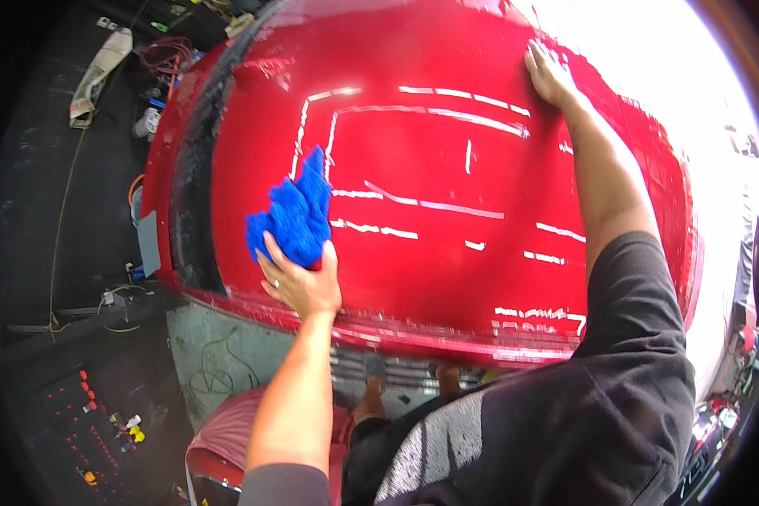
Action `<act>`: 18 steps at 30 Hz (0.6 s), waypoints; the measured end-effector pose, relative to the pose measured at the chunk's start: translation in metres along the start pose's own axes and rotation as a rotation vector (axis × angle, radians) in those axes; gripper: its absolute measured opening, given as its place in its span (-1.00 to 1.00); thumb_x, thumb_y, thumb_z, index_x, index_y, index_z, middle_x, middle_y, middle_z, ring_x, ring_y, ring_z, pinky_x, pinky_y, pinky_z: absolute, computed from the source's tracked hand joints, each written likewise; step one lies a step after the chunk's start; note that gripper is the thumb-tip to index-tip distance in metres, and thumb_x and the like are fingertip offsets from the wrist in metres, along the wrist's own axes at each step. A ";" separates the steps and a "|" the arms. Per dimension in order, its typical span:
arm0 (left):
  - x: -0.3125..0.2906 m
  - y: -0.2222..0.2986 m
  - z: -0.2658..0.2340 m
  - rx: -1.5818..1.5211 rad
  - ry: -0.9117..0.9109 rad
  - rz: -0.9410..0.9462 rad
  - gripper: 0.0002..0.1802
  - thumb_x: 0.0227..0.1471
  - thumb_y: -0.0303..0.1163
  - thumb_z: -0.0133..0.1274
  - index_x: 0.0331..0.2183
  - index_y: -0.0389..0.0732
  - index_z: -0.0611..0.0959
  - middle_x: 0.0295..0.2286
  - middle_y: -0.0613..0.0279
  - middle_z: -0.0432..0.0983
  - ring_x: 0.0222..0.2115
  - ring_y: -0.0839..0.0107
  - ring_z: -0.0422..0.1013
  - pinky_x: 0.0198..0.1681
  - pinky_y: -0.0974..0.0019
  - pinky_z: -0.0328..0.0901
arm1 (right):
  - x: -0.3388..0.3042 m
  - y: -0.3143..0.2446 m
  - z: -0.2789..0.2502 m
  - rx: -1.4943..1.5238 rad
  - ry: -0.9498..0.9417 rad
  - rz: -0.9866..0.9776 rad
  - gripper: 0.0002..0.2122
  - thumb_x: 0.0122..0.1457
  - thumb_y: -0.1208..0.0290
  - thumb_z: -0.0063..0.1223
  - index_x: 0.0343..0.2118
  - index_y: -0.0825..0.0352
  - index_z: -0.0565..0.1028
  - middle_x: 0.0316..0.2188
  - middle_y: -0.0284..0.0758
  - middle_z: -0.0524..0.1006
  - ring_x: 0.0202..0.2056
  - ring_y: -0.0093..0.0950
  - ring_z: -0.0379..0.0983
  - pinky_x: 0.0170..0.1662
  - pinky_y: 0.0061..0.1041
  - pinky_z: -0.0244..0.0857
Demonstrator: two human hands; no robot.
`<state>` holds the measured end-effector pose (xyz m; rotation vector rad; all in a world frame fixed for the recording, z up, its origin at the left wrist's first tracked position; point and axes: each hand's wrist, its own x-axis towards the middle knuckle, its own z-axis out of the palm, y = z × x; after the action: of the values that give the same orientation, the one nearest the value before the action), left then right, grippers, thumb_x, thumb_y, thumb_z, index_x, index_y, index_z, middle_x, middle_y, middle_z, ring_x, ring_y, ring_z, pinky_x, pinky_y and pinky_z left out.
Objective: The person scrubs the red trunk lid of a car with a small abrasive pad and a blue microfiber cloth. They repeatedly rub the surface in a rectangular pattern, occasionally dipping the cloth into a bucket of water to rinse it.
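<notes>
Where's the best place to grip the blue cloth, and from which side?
Probably by its thick near end, coming from the person's side, where the left hand has thumb and fingers about it. The blue cloth is bunched on the red car panel, broad at that end; its far end narrows to a tip that likely offers less to hold.

large grey print [437, 445] on a black shirt [599, 413], reddish marks [81, 110] on a pale strip [103, 74], neither legible
</notes>
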<state>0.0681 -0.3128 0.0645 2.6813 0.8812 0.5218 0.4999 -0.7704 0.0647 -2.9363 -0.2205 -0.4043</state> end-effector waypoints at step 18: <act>0.002 0.004 -0.005 -0.017 -0.097 -0.158 0.30 0.02 0.59 0.17 0.54 0.37 -0.09 0.49 -0.36 -0.14 0.52 -0.26 -0.13 0.43 -0.66 -0.21 | -0.529 -0.207 -0.169 0.035 -0.390 0.046 -0.38 0.54 0.11 -0.15 0.57 0.20 0.11 0.60 -0.04 0.00 0.61 -0.04 -0.19 0.60 0.04 -0.29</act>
<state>0.0696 -0.3139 0.0705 2.5696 1.0447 0.3585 -0.0818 -0.6652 0.1072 -2.9509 -0.2048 0.1820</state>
